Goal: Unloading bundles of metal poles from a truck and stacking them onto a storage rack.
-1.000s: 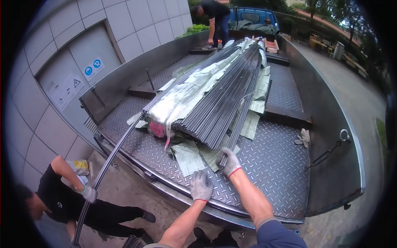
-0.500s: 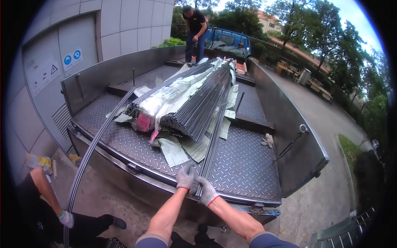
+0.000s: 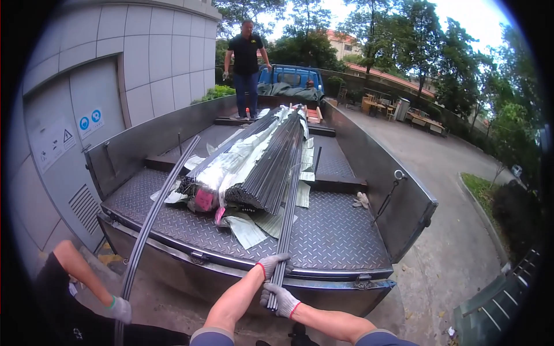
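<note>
Both gloved hands, left hand ahead of right hand, clench the steel rods sliding off the truck bed.

Both forearms extended forward, bare; left hand gloved, fingers curled shut; right hand gloved, closed just below.

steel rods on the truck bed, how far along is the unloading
Early, by the look of it. Done: the wrapping on the bundle of steel rods is torn open. In hand: the left hand and right hand grip a few rods drawn over the truck bed edge; a co-worker's gloved hand holds another set of rods. Left: most of the bundle is on the bed.
</note>
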Motion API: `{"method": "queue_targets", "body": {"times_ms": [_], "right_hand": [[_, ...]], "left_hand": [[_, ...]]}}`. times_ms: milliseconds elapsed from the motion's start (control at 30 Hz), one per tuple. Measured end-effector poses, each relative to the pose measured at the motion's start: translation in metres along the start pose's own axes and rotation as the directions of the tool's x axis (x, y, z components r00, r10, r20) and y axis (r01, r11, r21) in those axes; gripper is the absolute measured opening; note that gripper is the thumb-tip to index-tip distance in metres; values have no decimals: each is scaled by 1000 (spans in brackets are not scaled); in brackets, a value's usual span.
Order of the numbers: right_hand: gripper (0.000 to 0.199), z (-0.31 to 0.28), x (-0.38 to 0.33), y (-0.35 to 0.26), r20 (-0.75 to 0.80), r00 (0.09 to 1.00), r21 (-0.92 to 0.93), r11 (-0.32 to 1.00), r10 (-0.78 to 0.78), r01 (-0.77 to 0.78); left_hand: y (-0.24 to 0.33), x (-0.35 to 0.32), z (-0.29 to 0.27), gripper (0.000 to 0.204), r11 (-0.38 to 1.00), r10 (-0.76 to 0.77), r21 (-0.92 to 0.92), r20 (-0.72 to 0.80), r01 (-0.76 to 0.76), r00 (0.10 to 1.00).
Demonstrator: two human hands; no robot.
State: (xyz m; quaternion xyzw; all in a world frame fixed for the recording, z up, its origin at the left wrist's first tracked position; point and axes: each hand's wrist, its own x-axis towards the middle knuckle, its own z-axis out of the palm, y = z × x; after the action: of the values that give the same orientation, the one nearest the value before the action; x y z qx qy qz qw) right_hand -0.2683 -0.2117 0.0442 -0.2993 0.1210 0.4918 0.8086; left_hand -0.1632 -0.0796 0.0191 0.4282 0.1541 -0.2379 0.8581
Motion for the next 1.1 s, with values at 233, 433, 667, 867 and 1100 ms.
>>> {"method": "queue_targets", "body": {"times_ms": [233, 433, 667, 867, 1100], "right_hand": [[21, -18, -2, -3, 51, 999, -251, 968, -10, 22], [46, -44, 10, -21, 83, 994, -615, 781, -75, 110], [59, -48, -58, -91, 355, 774, -934, -226, -524, 276], [70, -135, -59, -214, 664, 545, -616, -788, -512, 10], [82, -206, -40, -249, 401, 796, -733, -680, -453, -18]], "left_hand": [[0, -4, -3, 27, 999, 10, 46, -9, -10, 1000], [7, -7, 27, 28, 985, 17, 171, -136, 7, 991], [1, 0, 4, 26, 989, 4, 146, -181, 22, 983], [6, -4, 6, 25, 989, 28, 145, -157, -5, 987], [3, -4, 12, 32, 990, -41, 122, -219, 68, 975]]}}
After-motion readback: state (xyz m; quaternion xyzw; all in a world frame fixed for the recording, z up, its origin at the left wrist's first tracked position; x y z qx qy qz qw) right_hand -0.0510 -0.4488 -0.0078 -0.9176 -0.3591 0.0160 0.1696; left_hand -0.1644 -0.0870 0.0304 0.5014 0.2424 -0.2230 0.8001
